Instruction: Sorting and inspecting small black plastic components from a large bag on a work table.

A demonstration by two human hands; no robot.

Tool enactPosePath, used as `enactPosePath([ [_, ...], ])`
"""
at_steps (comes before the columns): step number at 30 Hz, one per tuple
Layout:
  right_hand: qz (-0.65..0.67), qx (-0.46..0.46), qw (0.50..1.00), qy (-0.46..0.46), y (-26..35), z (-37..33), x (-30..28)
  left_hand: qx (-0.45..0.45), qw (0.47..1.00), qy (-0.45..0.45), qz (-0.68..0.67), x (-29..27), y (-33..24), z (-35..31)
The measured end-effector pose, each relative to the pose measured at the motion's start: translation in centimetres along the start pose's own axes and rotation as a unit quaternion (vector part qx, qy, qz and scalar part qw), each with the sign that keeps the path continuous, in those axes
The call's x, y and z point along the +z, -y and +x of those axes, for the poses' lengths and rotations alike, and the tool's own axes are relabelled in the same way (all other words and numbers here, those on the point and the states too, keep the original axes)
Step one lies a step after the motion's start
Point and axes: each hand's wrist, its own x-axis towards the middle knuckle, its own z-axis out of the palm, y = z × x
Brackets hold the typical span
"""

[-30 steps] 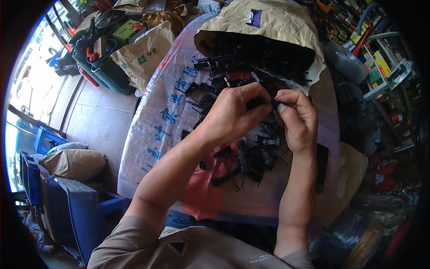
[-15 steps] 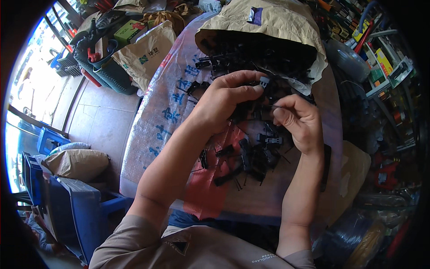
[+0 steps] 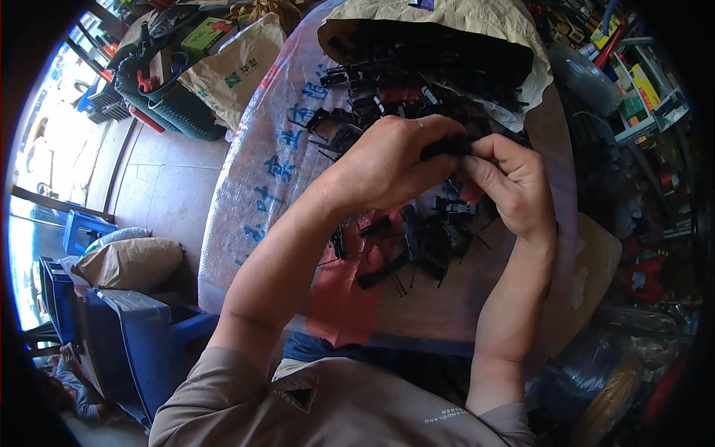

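Observation:
My left hand (image 3: 395, 160) is closed around a small black plastic part (image 3: 445, 147), held above the table. At the part's right end, the thumb and forefinger of my right hand (image 3: 514, 182) pinch together; fingers hide much of the part, so its exact kind does not show. Below my hands lie several loose black plastic parts (image 3: 412, 232), some with thin dark pins sticking out. More such parts (image 3: 365, 89) spill from the mouth of a large brown paper sack (image 3: 447, 16) at the far side.
A translucent woven sheet (image 3: 231, 231) with blue writing and a red band covers the table. To the left stand a blue plastic stool (image 3: 130, 320), a stuffed paper sack (image 3: 130, 262) and a dark bucket (image 3: 175, 104). Crowded shelves (image 3: 655, 119) line the right. A person (image 3: 74, 387) shows at the lower left.
My hands have come together, the right one moving up to the left. The held part has turned, its pale piece no longer showing. The view has shifted slightly.

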Motion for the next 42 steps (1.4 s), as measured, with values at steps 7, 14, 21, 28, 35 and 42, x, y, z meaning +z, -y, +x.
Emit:
enactPosePath([
  [7,-0.01,-0.025,0.999,0.019,-0.6,0.3,0.7,-0.051,0.997,0.011,-0.048,-0.4,-0.3,-0.3],
  [14,0.058,-0.025,0.998,-0.03,-2.0,1.4,3.2,-0.118,0.941,-0.057,-0.312,-1.1,3.5,0.1],
  [21,-0.416,-0.109,0.903,0.026,-8.2,2.4,5.9,-0.084,0.766,-0.186,-0.609,-11.7,11.1,-2.0],
  [28,-0.4,-0.097,0.907,0.087,-6.6,2.4,4.9,-0.207,0.916,-0.336,-0.071,-22.3,14.6,-9.5],
  [35,-0.279,-0.097,0.955,0.039,-3.4,2.0,4.3,-0.27,0.887,-0.357,0.115,-24.7,21.1,-16.8],
  [42,-0.009,-0.043,0.999,0.008,-2.5,1.1,1.5,-0.34,0.843,-0.389,0.149,-22.5,23.0,-15.6],
])
